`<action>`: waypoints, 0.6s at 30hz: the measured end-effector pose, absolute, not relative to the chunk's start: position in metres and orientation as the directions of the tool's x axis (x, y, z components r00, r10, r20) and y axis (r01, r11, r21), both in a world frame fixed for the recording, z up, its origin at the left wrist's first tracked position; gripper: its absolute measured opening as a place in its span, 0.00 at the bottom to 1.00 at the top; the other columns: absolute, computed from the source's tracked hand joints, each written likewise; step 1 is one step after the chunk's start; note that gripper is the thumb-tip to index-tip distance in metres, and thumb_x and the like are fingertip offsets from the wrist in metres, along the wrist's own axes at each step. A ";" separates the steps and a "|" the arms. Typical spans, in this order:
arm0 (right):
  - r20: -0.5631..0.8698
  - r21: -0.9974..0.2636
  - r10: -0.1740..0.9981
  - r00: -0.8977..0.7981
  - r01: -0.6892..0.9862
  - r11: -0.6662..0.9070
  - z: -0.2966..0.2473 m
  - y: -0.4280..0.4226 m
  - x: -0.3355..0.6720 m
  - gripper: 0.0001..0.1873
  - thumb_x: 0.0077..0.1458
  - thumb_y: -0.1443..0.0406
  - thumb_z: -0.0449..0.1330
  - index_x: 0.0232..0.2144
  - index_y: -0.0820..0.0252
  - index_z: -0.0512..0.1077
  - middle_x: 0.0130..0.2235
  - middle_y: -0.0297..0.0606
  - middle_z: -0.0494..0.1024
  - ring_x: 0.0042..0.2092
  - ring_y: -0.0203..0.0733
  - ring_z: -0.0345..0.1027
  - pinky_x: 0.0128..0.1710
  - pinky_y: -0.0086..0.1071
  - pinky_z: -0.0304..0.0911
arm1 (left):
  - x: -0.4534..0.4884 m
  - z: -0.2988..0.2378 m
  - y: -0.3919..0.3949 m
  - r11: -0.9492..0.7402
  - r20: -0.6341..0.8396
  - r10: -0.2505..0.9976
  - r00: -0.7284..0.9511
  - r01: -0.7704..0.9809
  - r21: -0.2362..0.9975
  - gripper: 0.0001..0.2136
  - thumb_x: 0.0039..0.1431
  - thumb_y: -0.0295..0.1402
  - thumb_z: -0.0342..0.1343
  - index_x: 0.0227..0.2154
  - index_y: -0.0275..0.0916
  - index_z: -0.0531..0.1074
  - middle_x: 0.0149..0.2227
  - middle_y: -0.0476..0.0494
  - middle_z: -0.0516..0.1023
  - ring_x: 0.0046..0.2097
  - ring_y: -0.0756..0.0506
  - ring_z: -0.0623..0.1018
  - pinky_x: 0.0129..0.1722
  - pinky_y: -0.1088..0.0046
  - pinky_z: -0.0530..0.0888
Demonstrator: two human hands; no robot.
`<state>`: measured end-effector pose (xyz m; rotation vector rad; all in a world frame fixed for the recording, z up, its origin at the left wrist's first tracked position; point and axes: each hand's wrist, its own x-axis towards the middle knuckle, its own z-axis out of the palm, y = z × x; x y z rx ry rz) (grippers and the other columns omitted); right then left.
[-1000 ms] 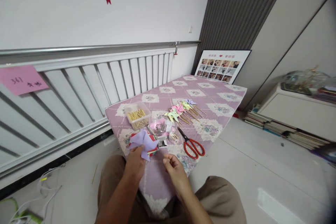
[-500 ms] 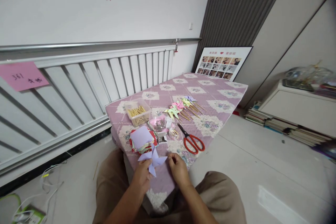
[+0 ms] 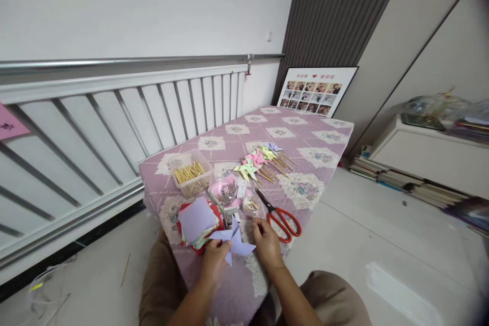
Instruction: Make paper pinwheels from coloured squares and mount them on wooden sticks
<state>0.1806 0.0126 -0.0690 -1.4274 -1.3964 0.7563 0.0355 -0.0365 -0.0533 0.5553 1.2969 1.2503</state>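
Observation:
A lilac paper pinwheel [image 3: 239,243] is pinched at its left side by my left hand [image 3: 215,260]. Just right of its blades, my right hand [image 3: 266,242] is closed with thumb and fingertips together; whatever they hold, if anything, is too small to make out. Beyond my left hand lies a stack of coloured paper squares [image 3: 197,220], lilac on top. Red-handled scissors [image 3: 281,219] rest beside my right hand. Between them stand a pink dish of small metal pins [image 3: 226,192] and a small clear cup of pale little pieces [image 3: 251,206].
A clear plastic box of wooden sticks [image 3: 192,173] stands at the table's left edge. Finished pinwheels on sticks [image 3: 263,159] lie farther back on the floral tablecloth [image 3: 280,132]. A white radiator [image 3: 126,117] runs along the left. A framed photo board [image 3: 317,91] leans behind.
Both hands and the pinwheel have moved forward over the table, closer to the paper stack and scissors. The camera view has shifted slightly. My right hand stays closed near the pinwheel.

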 end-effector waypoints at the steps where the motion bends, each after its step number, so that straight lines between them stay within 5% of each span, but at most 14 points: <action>1: 0.187 -0.922 0.970 0.155 0.368 0.119 -0.070 0.014 0.182 0.16 0.55 0.57 0.52 0.32 0.63 0.72 0.29 0.38 0.75 0.31 0.42 0.67 0.33 0.31 0.62 | 0.034 -0.056 -0.035 0.303 -0.384 0.900 -0.208 -0.336 0.892 0.12 0.42 0.40 0.61 0.26 0.37 0.72 0.25 0.47 0.77 0.30 0.46 0.75 0.31 0.74 0.69; 9: 0.174 -0.931 0.973 0.154 0.347 0.112 -0.071 0.014 0.186 0.19 0.54 0.52 0.54 0.34 0.61 0.73 0.27 0.38 0.77 0.30 0.44 0.69 0.29 0.31 0.64 | 0.029 -0.073 -0.036 0.208 -0.218 0.958 -0.184 -0.071 0.976 0.08 0.48 0.34 0.55 0.26 0.35 0.75 0.26 0.44 0.78 0.30 0.45 0.74 0.32 0.73 0.69; 18: 0.059 -0.957 0.984 0.167 0.289 0.008 -0.071 0.013 0.186 0.19 0.52 0.50 0.55 0.34 0.60 0.72 0.22 0.33 0.72 0.24 0.40 0.65 0.23 0.30 0.59 | 0.032 -0.060 -0.040 0.160 -0.173 0.975 -0.137 -0.106 0.982 0.11 0.48 0.31 0.55 0.33 0.32 0.78 0.30 0.42 0.80 0.33 0.44 0.76 0.36 0.71 0.71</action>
